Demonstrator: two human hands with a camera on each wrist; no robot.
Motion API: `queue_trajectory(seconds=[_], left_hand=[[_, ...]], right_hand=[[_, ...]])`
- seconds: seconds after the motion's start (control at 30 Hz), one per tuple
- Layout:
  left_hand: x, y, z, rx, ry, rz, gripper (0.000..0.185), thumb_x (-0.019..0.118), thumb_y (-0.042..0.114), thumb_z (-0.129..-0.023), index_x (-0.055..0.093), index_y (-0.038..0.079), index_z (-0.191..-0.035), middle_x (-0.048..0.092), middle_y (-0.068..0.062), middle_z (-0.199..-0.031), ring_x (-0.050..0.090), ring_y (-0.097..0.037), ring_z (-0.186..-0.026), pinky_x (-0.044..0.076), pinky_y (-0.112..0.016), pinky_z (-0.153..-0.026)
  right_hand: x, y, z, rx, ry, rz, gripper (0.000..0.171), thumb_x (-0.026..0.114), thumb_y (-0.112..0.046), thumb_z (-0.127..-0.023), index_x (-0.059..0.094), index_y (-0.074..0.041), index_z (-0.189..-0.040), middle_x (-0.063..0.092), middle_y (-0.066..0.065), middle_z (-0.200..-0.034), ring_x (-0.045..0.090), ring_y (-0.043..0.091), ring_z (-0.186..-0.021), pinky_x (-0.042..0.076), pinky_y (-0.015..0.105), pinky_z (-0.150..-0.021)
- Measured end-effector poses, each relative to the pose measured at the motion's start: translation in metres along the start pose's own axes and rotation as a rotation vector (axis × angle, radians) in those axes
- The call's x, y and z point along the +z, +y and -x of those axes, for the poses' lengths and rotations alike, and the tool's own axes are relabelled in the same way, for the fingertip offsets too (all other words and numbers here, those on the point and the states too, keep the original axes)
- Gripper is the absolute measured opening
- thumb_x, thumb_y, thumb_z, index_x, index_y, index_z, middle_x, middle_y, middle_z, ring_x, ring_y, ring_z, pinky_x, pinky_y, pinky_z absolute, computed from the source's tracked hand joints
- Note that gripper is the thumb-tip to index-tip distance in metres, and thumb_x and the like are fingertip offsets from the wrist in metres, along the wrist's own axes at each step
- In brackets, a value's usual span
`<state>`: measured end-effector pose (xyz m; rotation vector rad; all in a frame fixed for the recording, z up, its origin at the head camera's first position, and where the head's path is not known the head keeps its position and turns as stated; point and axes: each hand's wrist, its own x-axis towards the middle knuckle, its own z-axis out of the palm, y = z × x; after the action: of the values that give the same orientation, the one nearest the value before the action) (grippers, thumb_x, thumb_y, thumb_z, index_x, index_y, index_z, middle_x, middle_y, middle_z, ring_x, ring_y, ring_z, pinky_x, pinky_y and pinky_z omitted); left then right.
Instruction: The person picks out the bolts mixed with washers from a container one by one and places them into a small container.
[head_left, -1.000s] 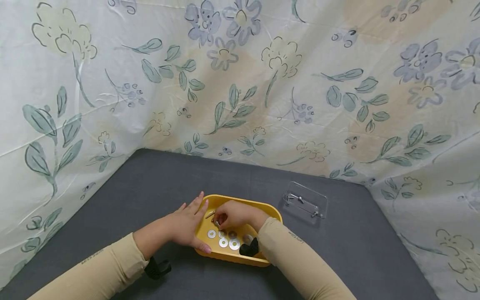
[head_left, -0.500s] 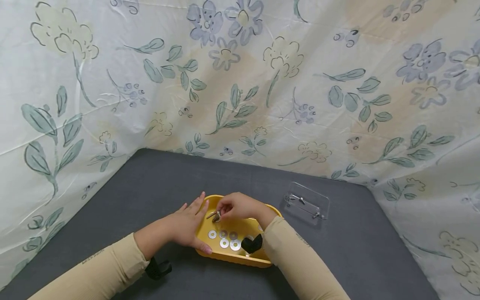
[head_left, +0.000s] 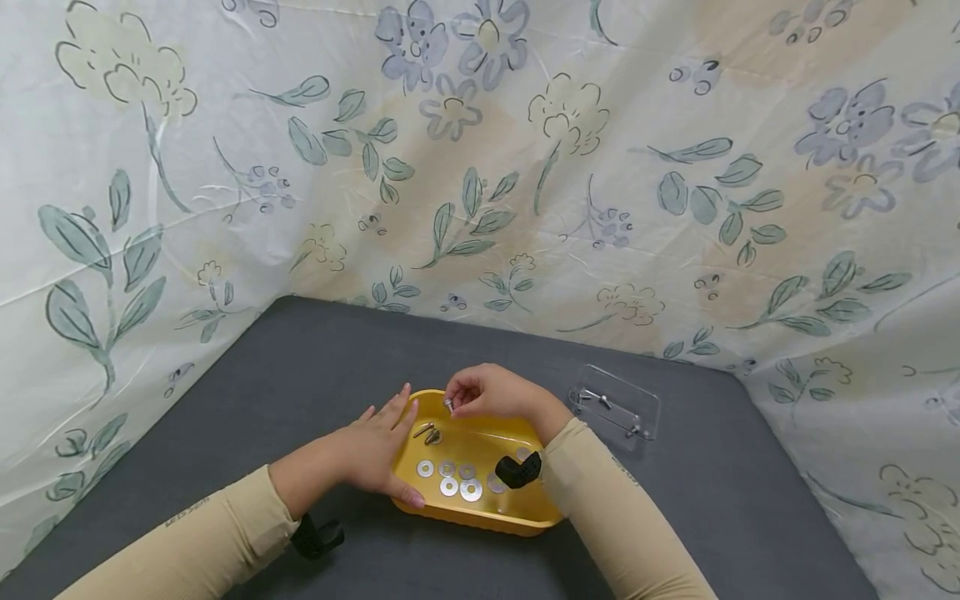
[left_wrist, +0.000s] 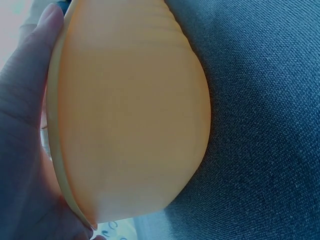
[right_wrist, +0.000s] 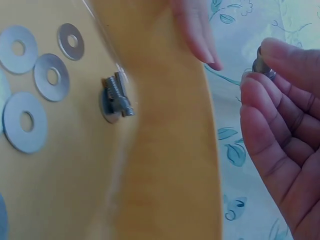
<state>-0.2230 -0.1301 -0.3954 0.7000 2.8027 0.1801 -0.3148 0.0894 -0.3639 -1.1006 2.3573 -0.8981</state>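
Left hand (head_left: 372,454) lies flat against the yellow tray (head_left: 480,514) at its 9 o'clock wall, fingers straight, thumb along the near rim, not curled round anything. Left wrist view: palm and fingers pressed on the tray's outer wall (left_wrist: 130,110), grey surface (left_wrist: 260,125) beside it.

Inside the tray, at about 10 o'clock, a short bolt (head_left: 428,432) with a washer lies loose; right wrist view shows it lying on its side on that washer (right_wrist: 116,97). Toward 6 o'clock of the tray floor a cluster of flat washers (head_left: 450,479), touching or just beside each other; four show in the right wrist view (right_wrist: 25,121).

Right hand (head_left: 491,392) is raised over the tray's 12 o'clock rim, fingertips pinching a small metal bolt (head_left: 448,404). Right wrist view: the bolt's head (right_wrist: 262,65) is pinched between curled fingers, shank hidden. Black wrist strap (head_left: 519,471) hangs over the tray's 4 o'clock part.

At 2 o'clock from the tray, apart from it, a clear plastic plate (head_left: 615,404) on the surface with small metal parts on it, too small to tell. Floral cloth (head_left: 480,167) backs the scene.
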Motion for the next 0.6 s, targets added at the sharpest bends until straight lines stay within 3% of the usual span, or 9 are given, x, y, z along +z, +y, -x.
queue_trajectory(seconds=[0.37, 0.6], left_hand=[[-0.002, 0.001, -0.001, 0.001, 0.003, -0.002, 0.136, 0.047, 0.09, -0.049, 0.009, 0.003, -0.147, -0.013, -0.014, -0.151, 0.002, -0.026, -0.139, 0.013, -0.051, -0.108], [-0.004, 0.002, 0.001, -0.002, 0.007, 0.004, 0.136, 0.049, 0.089, -0.049, 0.009, 0.003, -0.146, -0.013, -0.014, -0.151, 0.002, -0.026, -0.139, 0.013, -0.051, -0.108]], right_hand=[[-0.018, 0.001, 0.014, -0.009, 0.021, 0.002, 0.011, 0.068, -0.017, -0.083, 0.065, -0.013, -0.093, 0.062, -0.002, -0.081, 0.056, 0.015, -0.073, 0.05, 0.025, -0.07], [-0.031, 0.004, 0.028, 0.051, 0.068, 0.005, 0.016, 0.07, -0.019, -0.082, 0.065, -0.011, -0.095, 0.062, 0.0, -0.081, 0.055, 0.017, -0.074, 0.05, 0.028, -0.069]])
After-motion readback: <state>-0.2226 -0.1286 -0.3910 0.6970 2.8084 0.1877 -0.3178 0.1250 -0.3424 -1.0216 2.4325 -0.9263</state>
